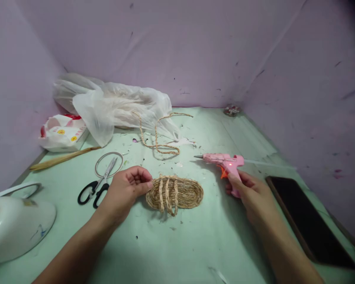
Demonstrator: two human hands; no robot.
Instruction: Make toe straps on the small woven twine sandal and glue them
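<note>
My left hand (133,185) pinches the left end of an oval coil of braided straw cord (189,193), which looks like a small slipper sole. Several braided strands (167,193) cross over its left half, their lower ends looping past the edge. In my right hand (245,189) is a pink hot glue gun (223,158) with an orange trigger, a small light glowing on its side. Its metal nozzle points left, up and to the right of the coil, apart from it. A clear glue stick (266,163) sticks out behind the gun.
Black-handled scissors (102,183) lie by a metal ring (96,165) on the left. Behind are a loose braided cord (156,138), a white plastic bag (130,102), a tissue pack (62,134) and a straw bundle (62,159). A phone (307,221) lies right, a white lamp-like object (20,225) left.
</note>
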